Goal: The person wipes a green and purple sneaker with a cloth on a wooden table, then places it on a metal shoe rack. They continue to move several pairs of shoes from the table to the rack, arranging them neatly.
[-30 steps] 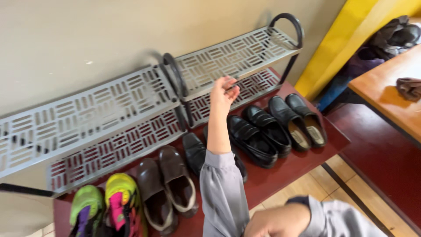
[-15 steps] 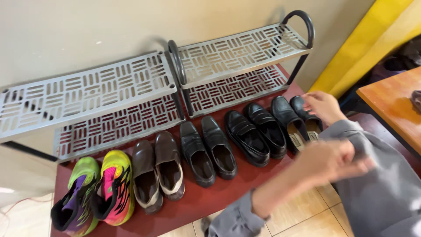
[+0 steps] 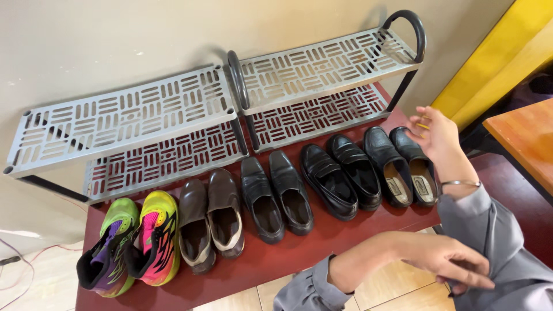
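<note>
Right hand is hovering open, fingers spread, just above the rightmost black shoes, which are sitting in front of the grey shoe rack. Left hand is plucking at the grey right sleeve, fingers loosely curled, nearer than the shoes.

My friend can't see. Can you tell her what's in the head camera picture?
Five pairs of shoes stand in a row on a dark red floor, before an empty grey metal shoe rack by a wall: bright sneakers, brown shoes, and three black pairs. The person's right hand is raised beside the rightmost black pair; the left hand touches the right sleeve.
</note>
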